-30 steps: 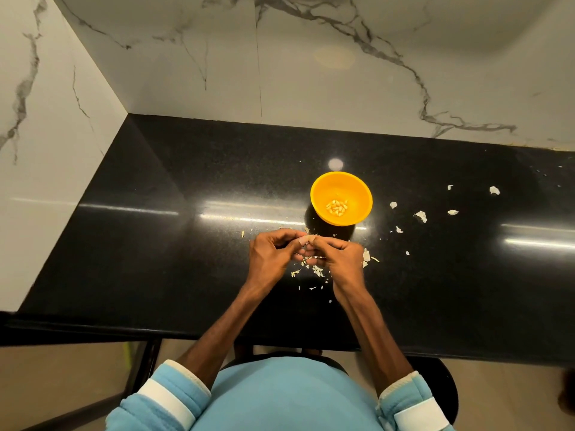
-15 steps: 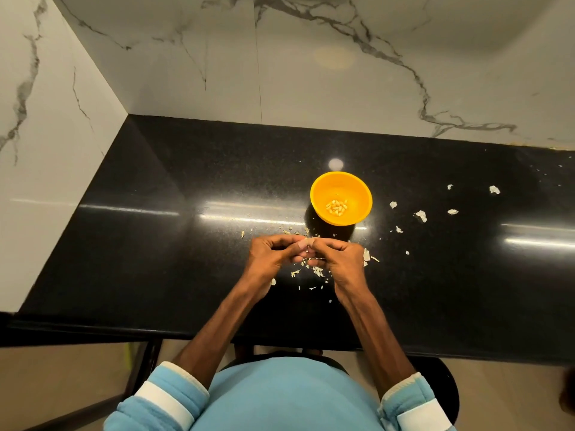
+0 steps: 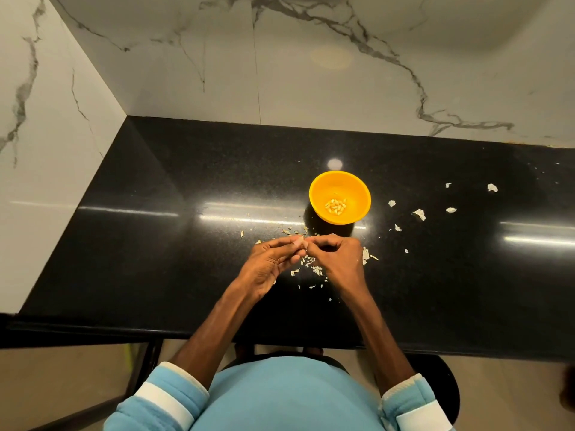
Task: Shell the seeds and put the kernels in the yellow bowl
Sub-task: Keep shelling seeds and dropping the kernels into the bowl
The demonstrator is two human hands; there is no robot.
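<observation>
I read this as mid-shelling: my left hand (image 3: 267, 264) and right hand (image 3: 337, 255) meet fingertip to fingertip, fingers curled in a tight pinch on what I judge is a seed, though it is too small to make out. The yellow bowl (image 3: 318, 188) sits just beyond the hands with a small pile of kernels (image 3: 335, 205) in it. Shell scraps (image 3: 311, 265) litter the tabletop (image 3: 186, 213) under and beside the hands. Next calls for prying the shell apart, then a short reach forward to drop the kernel in.

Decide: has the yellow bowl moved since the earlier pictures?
No. The yellow bowl keeps the same place beside the white scrap on its right.
</observation>
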